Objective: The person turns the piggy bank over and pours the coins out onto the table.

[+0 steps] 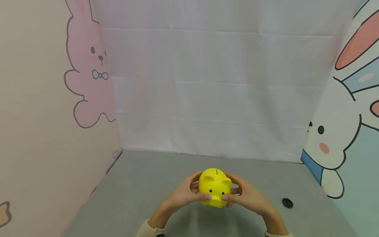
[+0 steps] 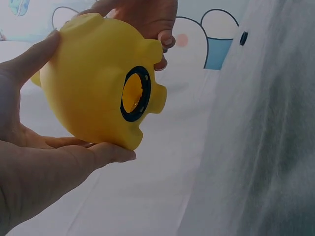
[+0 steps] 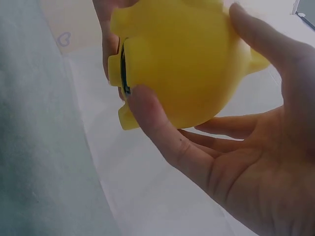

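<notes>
left hand [image 1: 182, 195] and right hand [image 1: 247, 197] curl round yellow piggy bank [image 1: 215, 187] held between them

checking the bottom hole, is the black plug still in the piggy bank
No: the piggy bank's ringed hole is open, and a small black plug lies on the table.

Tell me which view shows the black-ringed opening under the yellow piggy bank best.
The left wrist view: the black-ringed opening on the yellow piggy bank faces that camera almost squarely, clear of both hands. The right wrist view shows only a thin edge of the ring beside the thumb. The head view shows the pig's face and coin slot, not the underside.
</notes>
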